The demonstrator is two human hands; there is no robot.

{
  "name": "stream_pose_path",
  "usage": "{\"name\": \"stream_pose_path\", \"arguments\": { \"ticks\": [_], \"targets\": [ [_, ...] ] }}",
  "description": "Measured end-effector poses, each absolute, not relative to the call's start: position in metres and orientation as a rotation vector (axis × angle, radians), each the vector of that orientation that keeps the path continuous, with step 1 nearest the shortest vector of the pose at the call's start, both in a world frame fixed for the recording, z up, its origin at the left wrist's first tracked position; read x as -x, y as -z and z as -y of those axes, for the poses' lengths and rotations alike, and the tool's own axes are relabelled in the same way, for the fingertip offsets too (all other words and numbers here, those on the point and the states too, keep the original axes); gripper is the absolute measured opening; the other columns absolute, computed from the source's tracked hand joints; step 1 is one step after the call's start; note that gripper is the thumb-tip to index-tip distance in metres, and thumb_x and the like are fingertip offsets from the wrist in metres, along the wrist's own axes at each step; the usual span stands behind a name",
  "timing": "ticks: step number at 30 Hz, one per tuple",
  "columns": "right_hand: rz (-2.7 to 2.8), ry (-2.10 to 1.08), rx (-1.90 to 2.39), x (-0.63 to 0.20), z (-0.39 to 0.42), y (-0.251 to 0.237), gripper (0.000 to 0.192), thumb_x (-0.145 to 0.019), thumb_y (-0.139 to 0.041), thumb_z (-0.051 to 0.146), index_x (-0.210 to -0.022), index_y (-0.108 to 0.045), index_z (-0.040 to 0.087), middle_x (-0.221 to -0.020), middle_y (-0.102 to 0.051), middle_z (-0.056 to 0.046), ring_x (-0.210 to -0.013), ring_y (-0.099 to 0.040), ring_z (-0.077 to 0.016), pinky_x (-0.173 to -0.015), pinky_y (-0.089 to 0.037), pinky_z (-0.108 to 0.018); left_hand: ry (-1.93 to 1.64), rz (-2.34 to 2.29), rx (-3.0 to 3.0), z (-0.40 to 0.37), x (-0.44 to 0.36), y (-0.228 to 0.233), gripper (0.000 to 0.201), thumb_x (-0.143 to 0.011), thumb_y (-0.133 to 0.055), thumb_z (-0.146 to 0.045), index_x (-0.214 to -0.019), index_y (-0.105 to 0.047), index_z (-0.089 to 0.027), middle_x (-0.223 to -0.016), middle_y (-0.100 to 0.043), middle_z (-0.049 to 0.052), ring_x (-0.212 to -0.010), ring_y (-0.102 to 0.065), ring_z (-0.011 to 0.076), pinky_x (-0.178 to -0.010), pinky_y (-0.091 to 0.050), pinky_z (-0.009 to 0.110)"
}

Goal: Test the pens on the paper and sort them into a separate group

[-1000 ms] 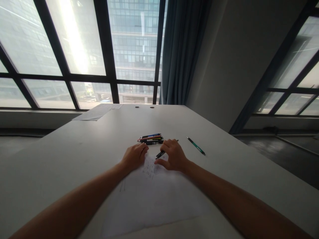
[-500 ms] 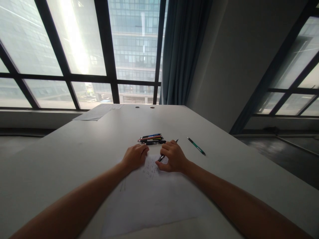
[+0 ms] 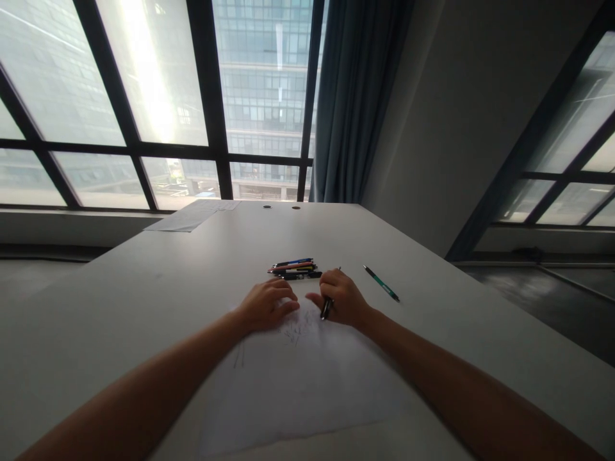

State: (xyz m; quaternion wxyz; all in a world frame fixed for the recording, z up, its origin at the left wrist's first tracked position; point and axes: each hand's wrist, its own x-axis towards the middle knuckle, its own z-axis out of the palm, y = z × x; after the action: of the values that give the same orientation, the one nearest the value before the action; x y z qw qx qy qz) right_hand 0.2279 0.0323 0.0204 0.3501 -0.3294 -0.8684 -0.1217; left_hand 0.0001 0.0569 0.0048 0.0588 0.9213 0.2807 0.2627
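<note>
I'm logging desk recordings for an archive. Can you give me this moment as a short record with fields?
Setting: grey table by large windows
Left hand: flat on the sheet of paper, pressing it down
Right hand: grip closed on a black pen, tip at the paper
Paper marks: faint scribbles between the hands
Behind hands: bundle of pens
Right side: lone green pen
Far corner: another sheet

Mid-frame, the right hand (image 3: 343, 298) grips a dark pen (image 3: 327, 308), tip down on the paper (image 3: 298, 378). The left hand (image 3: 266, 304) lies flat on the sheet. Just above them sits a pen pile (image 3: 294, 269); a green pen (image 3: 381, 283) lies to the right.
</note>
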Motion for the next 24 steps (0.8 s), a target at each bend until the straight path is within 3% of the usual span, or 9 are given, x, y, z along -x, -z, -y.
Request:
{"name": "stream_pose_path", "arguments": {
  "ticks": [4,8,11,13,18,24],
  "targets": [
    [2.09,0.15,0.944,-0.233,-0.03,-0.037,0.047,-0.098,-0.031,0.046,-0.072,-0.059,0.019,-0.08,-0.062,-0.009,-0.077,-0.055,-0.0205,-0.075,-0.042,-0.036,-0.669,-0.821,-2.844,-0.056,-0.001,-0.006,0.04,-0.077,-0.067,-0.057,-0.103,-0.072,-0.026,-0.107,-0.067,0.005,-0.1,-0.06,0.0247,-0.091,-0.047,0.038],
    [1.914,-0.324,1.146,-0.235,-0.034,-0.04,0.058,-0.096,-0.028,0.059,-0.077,-0.064,0.018,-0.066,-0.061,-0.005,-0.061,-0.057,-0.0171,-0.06,-0.046,-0.031,-0.692,-0.916,-2.859,-0.058,-0.002,-0.002,0.035,-0.08,-0.066,-0.049,-0.107,-0.071,-0.026,-0.113,-0.065,0.006,-0.106,-0.058,0.0264,-0.096,-0.045,0.043],
    [1.862,-0.599,1.15,-0.233,-0.04,-0.037,0.045,-0.088,-0.05,0.06,-0.08,-0.065,0.018,-0.072,-0.065,-0.004,-0.061,-0.059,-0.0153,-0.053,-0.047,-0.027,-0.768,-1.014,-2.844,-0.059,-0.003,-0.001,0.022,-0.09,-0.055,-0.036,-0.095,-0.073,-0.024,-0.104,-0.068,0.005,-0.101,-0.06,0.0231,-0.095,-0.045,0.04],
    [1.875,-0.698,1.173,-0.231,-0.042,-0.035,0.035,-0.077,-0.067,0.052,-0.079,-0.063,0.018,-0.069,-0.064,-0.002,-0.057,-0.058,-0.0139,-0.049,-0.046,-0.025,-0.76,-1.025,-2.843,-0.058,-0.003,-0.002,0.027,-0.093,-0.048,-0.033,-0.09,-0.073,-0.024,-0.099,-0.069,0.005,-0.097,-0.061,0.0213,-0.093,-0.046,0.038],
    [1.917,-1.16,1.198,-0.233,-0.042,-0.029,0.026,-0.072,-0.07,0.039,-0.079,-0.061,0.015,-0.062,-0.063,0.0,-0.054,-0.059,-0.0129,-0.045,-0.047,-0.022,-0.646,-1.0,-2.876,-0.055,-0.003,-0.004,0.04,-0.085,-0.058,-0.05,-0.113,-0.067,-0.023,-0.117,-0.066,0.007,-0.109,-0.058,0.0276,-0.096,-0.046,0.043],
    [1.983,-1.12,1.24,-0.234,-0.042,-0.018,0.014,-0.069,-0.066,0.026,-0.066,-0.056,0.016,-0.054,-0.061,0.002,-0.043,-0.049,-0.0086,-0.041,-0.037,-0.019,-0.614,-1.025,-2.853,-0.058,-0.002,0.002,0.046,-0.084,-0.061,-0.05,-0.121,-0.062,-0.023,-0.127,-0.061,0.008,-0.118,-0.053,0.0298,-0.101,-0.042,0.046]
  ]
}}
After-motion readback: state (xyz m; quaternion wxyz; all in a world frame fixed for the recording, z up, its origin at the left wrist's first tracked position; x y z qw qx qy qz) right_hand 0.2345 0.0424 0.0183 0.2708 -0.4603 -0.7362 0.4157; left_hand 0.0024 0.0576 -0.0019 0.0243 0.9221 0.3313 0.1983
